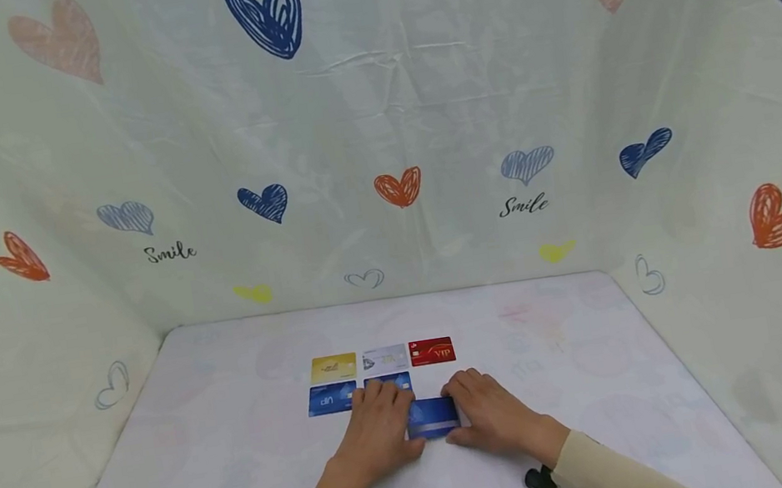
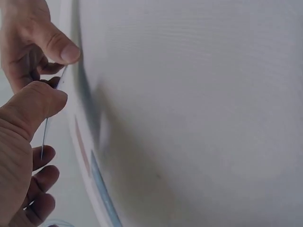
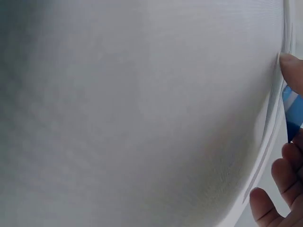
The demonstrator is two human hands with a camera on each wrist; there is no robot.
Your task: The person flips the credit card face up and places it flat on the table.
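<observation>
A blue card (image 1: 433,415) with a pale stripe is held between both hands, just in front of the laid-out cards. My left hand (image 1: 382,424) pinches its left side between thumb and fingers. On the other side, my right hand (image 1: 490,408) grips the right edge. The left wrist view shows the card (image 2: 45,132) almost edge-on, while the right wrist view catches a blue part of the card (image 3: 294,112) between thumb and fingers. Behind the left fingers lies a second blue card (image 1: 400,380), partly hidden by them.
A gold card (image 1: 334,368), a silver card (image 1: 385,360) and a red VIP card (image 1: 431,351) lie in a row on the white table (image 1: 242,468). Another blue card (image 1: 331,400) lies below the gold one. Heart-printed curtains (image 1: 416,105) enclose the back and sides.
</observation>
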